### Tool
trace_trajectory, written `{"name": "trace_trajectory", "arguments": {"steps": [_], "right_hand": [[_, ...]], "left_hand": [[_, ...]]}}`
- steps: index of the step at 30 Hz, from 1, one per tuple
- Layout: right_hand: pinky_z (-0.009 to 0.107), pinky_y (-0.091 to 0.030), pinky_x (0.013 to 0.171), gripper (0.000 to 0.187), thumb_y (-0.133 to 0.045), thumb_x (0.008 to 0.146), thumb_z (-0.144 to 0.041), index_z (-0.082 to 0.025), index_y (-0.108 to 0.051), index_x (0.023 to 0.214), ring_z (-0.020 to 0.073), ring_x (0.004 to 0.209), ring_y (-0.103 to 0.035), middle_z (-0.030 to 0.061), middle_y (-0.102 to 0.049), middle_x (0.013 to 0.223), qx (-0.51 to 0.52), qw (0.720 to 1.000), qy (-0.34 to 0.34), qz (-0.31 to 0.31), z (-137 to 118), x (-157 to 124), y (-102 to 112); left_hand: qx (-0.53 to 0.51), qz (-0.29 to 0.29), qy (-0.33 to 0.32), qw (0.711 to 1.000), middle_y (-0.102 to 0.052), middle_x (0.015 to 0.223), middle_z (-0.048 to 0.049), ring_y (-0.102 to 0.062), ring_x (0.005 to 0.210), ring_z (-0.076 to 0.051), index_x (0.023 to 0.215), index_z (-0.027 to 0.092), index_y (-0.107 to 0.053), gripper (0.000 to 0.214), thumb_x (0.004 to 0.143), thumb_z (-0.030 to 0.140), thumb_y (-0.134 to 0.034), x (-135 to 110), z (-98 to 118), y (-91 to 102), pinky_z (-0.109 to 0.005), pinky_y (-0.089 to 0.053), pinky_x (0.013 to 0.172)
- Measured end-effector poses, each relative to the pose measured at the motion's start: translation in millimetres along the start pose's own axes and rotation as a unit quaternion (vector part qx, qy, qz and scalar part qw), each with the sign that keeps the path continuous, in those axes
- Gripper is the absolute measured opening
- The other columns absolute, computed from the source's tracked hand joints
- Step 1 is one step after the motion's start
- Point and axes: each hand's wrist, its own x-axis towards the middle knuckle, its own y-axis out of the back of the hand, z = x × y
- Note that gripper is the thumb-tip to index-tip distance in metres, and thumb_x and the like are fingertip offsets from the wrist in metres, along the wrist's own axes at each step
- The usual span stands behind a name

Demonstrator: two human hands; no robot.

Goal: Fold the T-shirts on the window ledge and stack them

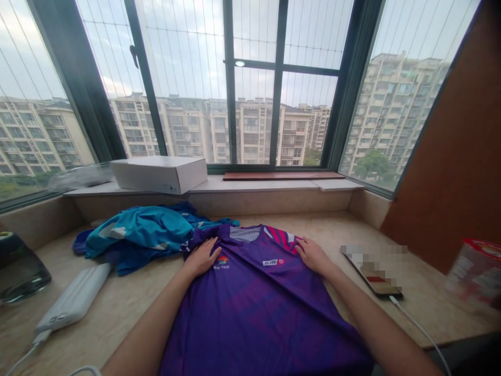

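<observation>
At frame centre, the left hand (202,257) and right hand (312,254), fingers spread flat, are pressing the purple polyester jersey (254,303) shoulders; smoothing outward should be removing wrinkles evenly.

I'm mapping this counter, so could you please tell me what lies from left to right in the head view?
Dark glass jar → white power bank → left hand → right hand → phone on a white cable → red-lidded clear tub.

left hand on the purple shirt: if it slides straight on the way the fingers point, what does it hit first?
Probably the blue and teal clothes pile. The left hand lies flat on the purple shirt near its shoulder, fingers pointing up toward the window, slightly right. The pile's edge lies just past the shirt there; depth is unclear.
</observation>
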Motion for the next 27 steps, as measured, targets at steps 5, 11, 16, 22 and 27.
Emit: {"name": "trace_trajectory", "arguments": {"steps": [5, 11, 16, 22, 27], "right_hand": [[0.035, -0.036, 0.114, 0.048, -0.034, 0.103, -0.025, -0.012, -0.057, 0.144, 0.0264, 0.137, -0.051, 0.0173, -0.056, 0.148, -0.008, 0.997, -0.060, 0.050, 26.6, 9.7, -0.7], [0.035, -0.039, 0.107, 0.033, -0.054, 0.097, -0.034, -0.019, -0.075, 0.118, 0.0283, 0.124, -0.059, 0.0161, -0.067, 0.132, 0.005, 0.997, -0.077, 0.030, 42.7, -10.5, 1.3], [0.034, -0.040, 0.105, 0.020, -0.058, 0.094, -0.027, -0.018, -0.075, 0.099, 0.0267, 0.117, -0.062, 0.0128, -0.073, 0.114, 0.098, 0.988, -0.098, 0.065, 43.5, -6.7, -0.3], [0.034, -0.054, 0.089, 0.023, -0.051, 0.095, -0.034, -0.019, -0.063, 0.109, 0.0236, 0.099, -0.070, 0.0110, -0.075, 0.105, 0.303, 0.923, -0.165, 0.170, 43.1, 5.0, -1.6], [0.033, -0.062, 0.070, 0.029, -0.060, 0.086, -0.037, -0.020, -0.058, 0.109, 0.0223, 0.079, -0.075, 0.0060, -0.075, 0.086, 0.478, 0.835, -0.191, 0.196, 39.1, 5.1, 2.4]], "left_hand": [[0.003, 0.048, -0.011, 0.999, -0.058, 0.147, -0.0176, -0.052, 0.139, -0.029, 0.138, 0.010, -0.060, 0.054, 0.094, 0.034, -0.039, 2.6, -5.6, -1.0, -0.042, -0.039, 0.118], [0.051, 0.080, 0.007, 0.995, -0.069, 0.130, -0.0211, -0.063, 0.125, -0.034, 0.120, 0.010, -0.070, 0.048, 0.091, 0.032, -0.038, 4.2, -22.1, -3.9, -0.045, -0.044, 0.112], [0.069, 0.057, 0.067, 0.994, -0.075, 0.116, -0.0189, -0.070, 0.108, -0.038, 0.114, 0.016, -0.072, 0.047, 0.095, 0.038, -0.035, 5.8, -14.6, 9.8, -0.048, -0.053, 0.094], [0.084, 0.144, 0.121, 0.978, -0.076, 0.092, -0.0181, -0.073, 0.087, -0.039, 0.123, 0.016, -0.060, 0.048, 0.100, 0.039, -0.025, -2.4, 5.0, 26.3, -0.043, -0.054, 0.073], [0.059, 0.177, 0.150, 0.971, -0.071, 0.083, -0.0177, -0.072, 0.084, -0.040, 0.131, 0.012, -0.055, 0.050, 0.101, 0.036, -0.024, -10.5, 13.2, 35.1, -0.048, -0.054, 0.077]]}}
